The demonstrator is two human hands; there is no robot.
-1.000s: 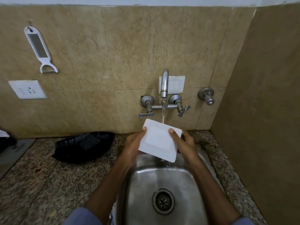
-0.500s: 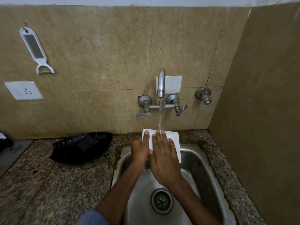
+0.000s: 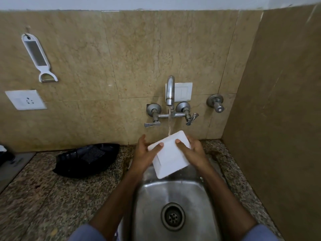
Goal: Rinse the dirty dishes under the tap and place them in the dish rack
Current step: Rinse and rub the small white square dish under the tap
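Head camera view: speckled granite counter (image 3: 43, 197) surrounds a stainless steel sink (image 3: 156, 197). A black plastic tray (image 3: 73, 164) lies on the counter, left of the sink. Above the sink's back edge, a tilted white square plate (image 3: 171, 157) is gripped on opposite sides by the left hand (image 3: 143, 155) and right hand (image 3: 194, 153), thumbs on top. Water from the chrome wall tap (image 3: 169, 89) strikes the plate's far corner.

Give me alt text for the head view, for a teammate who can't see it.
The left hand and right hand hold a white square dish under the running tap, above a steel sink. A black tray lies on the speckled counter to the left; a white peeler hangs on the tiled wall.
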